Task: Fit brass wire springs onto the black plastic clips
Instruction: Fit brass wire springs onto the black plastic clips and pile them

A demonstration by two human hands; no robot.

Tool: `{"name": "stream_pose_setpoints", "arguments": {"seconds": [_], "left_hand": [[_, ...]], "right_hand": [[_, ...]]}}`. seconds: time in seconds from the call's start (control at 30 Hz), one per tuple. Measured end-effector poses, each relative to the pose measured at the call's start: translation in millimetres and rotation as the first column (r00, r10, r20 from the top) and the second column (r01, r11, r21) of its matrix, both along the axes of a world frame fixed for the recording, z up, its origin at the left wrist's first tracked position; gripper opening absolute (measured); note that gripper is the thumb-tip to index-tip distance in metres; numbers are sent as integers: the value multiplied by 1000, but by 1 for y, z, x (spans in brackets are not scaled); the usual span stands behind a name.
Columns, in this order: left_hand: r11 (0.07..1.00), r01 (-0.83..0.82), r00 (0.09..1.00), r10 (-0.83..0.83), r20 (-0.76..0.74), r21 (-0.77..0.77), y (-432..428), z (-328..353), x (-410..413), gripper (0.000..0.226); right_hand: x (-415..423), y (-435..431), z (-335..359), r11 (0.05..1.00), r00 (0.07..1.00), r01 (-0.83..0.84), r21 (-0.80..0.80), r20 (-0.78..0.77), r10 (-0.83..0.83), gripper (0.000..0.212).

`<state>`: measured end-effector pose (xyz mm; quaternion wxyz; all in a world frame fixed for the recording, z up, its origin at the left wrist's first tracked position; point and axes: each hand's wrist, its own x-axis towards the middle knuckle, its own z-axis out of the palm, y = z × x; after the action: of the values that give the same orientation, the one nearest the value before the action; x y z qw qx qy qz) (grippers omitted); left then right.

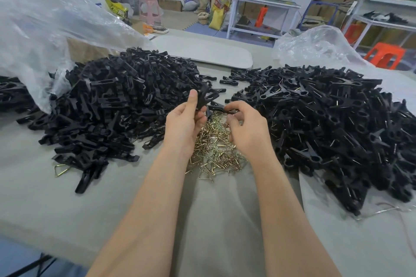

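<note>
Over the brass springs (213,153) heaped on the worktop (67,198), left hand (183,121) grip pinches a black clip (206,96) upright, right hand (245,128) curls above the pile, grip contents unclear; tangled springs may lift clumped or snag and slip.

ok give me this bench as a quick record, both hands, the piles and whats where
left hand: holds a black clip upright
right hand: fingers curled just above the springs; what it grips is unclear
springs: loose brass heap on the table, between the forearms
left pile: black clip pieces
right pile: black clips with wire showing
plastic bag: clear, behind the left pile
</note>
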<state>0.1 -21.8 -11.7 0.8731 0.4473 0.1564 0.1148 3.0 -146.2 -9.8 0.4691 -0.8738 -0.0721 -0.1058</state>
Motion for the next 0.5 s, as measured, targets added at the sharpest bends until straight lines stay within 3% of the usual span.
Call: {"name": "stream_pose_setpoints", "arguments": {"seconds": [0.2, 0.37, 0.5], "left_hand": [[999, 53, 999, -53, 14, 14, 0, -3, 0, 23], [945, 65, 993, -93, 73, 320, -6, -7, 1, 21], [883, 93, 976, -171, 132, 461, -7, -5, -2, 9]], "right_hand": [[-2, 2, -1, 992, 998, 19, 124, 54, -26, 33], [5, 4, 2, 902, 994, 32, 431, -105, 15, 20], [9, -1, 1, 889, 997, -6, 457, -69, 43, 25]]}}
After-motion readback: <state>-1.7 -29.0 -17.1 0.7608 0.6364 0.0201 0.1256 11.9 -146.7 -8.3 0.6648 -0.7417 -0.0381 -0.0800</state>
